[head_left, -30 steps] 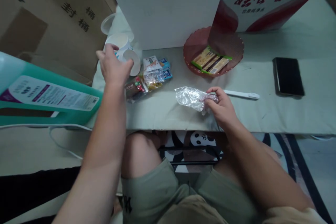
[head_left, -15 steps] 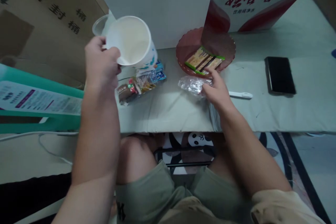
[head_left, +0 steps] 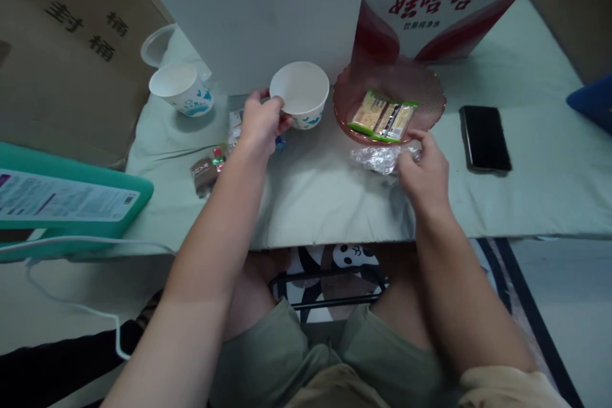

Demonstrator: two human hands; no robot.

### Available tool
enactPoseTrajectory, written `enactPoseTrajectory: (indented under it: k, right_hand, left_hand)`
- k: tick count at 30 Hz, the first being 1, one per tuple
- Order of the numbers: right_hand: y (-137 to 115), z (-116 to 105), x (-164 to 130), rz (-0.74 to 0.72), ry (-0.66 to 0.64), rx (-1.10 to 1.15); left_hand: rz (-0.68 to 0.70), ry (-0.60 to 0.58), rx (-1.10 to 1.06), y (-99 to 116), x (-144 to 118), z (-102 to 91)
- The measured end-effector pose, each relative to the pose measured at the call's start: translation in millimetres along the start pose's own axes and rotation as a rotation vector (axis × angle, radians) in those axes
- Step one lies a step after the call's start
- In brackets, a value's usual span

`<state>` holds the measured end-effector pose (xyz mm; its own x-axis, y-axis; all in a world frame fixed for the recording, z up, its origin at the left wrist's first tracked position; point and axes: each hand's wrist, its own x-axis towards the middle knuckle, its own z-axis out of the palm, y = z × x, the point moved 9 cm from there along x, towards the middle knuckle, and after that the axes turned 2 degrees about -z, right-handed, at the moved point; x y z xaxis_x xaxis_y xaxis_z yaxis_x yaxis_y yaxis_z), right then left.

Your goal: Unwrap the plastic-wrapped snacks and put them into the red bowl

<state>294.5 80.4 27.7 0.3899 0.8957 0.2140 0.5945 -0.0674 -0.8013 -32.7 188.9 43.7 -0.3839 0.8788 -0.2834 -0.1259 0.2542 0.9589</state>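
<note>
Left hand (head_left: pixel 261 124) grips empty paper cup (head_left: pixel 300 94); red plate (head_left: pixel 433 92) holds wrapped biscuits (head_left: pixel 383 118).

Head camera looks down, close over the table (head_left: pixel 310 204); single view.

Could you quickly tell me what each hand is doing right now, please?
Left hand: closed on the rim of the paper cup.
Right hand: closed on the clear plastic wrapper.
</note>
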Motion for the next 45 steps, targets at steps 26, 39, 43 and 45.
enactPoseTrajectory:
  k: [26, 39, 43, 45]
  right_hand:
    - [-10.8, 82.8, -50.8, 0.298, -0.485, 0.71]
    - [-35.3, 98.0, -72.9, 0.286, -0.515, 0.606]
    - [-58.1, 92.6, -77.1, -0.019, -0.58, 0.536]
    - [-64.9, 92.2, -79.8, -0.169, -0.606, 0.43]
  left_hand:
    - [-0.105, -0.698, -0.019, -96.1, -114.1, 10.8]
    - [0.178, -0.66, 0.104, -79.1, -102.3, -5.4]
    - [0.388, -0.74, 0.298, -65.0, -113.5, -5.4]
    - [0.461, -0.789, 0.395, -63.7, -117.6, -4.6]
